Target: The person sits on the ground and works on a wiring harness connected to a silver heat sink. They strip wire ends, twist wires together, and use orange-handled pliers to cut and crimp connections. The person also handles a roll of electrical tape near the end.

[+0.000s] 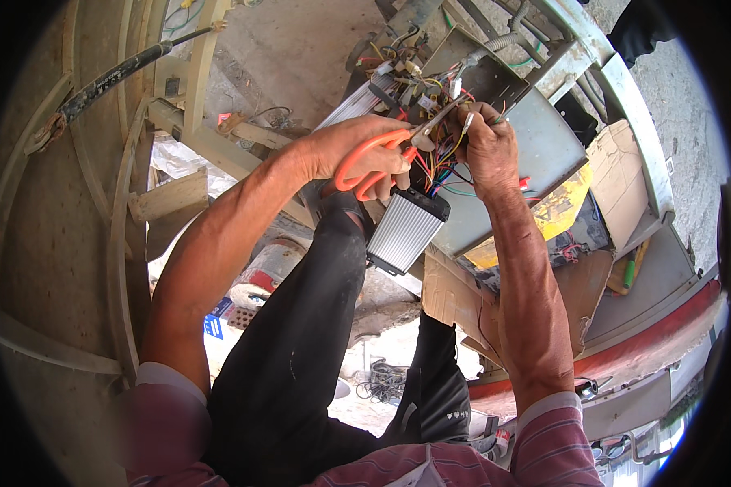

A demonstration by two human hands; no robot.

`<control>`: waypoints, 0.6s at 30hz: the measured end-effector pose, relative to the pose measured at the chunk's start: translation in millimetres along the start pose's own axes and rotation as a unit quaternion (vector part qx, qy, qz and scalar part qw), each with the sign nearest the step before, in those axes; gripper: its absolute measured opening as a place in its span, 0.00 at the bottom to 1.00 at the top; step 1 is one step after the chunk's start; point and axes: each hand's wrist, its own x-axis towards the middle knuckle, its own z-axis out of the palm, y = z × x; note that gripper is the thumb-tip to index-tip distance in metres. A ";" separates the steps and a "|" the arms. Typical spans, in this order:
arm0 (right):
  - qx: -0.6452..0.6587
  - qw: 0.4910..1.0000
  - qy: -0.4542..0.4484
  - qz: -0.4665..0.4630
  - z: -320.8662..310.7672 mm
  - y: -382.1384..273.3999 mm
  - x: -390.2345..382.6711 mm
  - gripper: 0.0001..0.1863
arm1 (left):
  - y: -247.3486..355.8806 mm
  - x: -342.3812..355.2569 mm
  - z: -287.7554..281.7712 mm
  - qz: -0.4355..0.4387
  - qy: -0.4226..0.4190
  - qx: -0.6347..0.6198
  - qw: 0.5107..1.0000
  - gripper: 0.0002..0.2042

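My left hand [345,144] is closed round the orange handles of a pair of scissors [351,166]. The metal blades point up and right, reaching the wires beside my other hand. My right hand [491,154] pinches thin wires [469,122] between thumb and fingers; a white-ended one sticks out there. Just below hangs or rests a silver finned controller box [406,231] with a black end plate, from which a bundle of coloured wires [440,169] runs up between my hands. Whether the blades are closed on a wire cannot be made out.
More tangled wires and connectors [414,73] lie by an open metal box [495,81] at the top. A metal frame [638,154] curves along the right, near cardboard [621,174] and a yellow panel [556,215]. Rusty sheet metal [49,227] stands at left.
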 end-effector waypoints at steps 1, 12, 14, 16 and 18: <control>-0.006 1.000 -0.002 -0.001 -0.4 0.3 0.1 0.13 | -0.2 -0.2 0.5 0.004 -0.002 -0.005 1.000 0.29; -0.013 0.999 -0.036 -0.015 -4.0 2.0 1.2 0.16 | 8.1 -0.9 -2.1 0.002 0.056 0.202 0.978 0.17; -0.027 0.998 -0.043 -0.019 -4.8 1.4 0.5 0.17 | 8.8 0.2 -0.7 0.037 0.100 0.332 0.937 0.10; -0.039 0.998 -0.049 -0.021 -5.7 0.9 -0.5 0.17 | 8.0 0.9 1.5 0.062 0.134 0.375 0.915 0.10; -0.047 0.997 -0.050 -0.021 -6.7 0.4 -1.1 0.17 | 6.8 1.4 2.0 0.077 0.149 0.400 0.901 0.09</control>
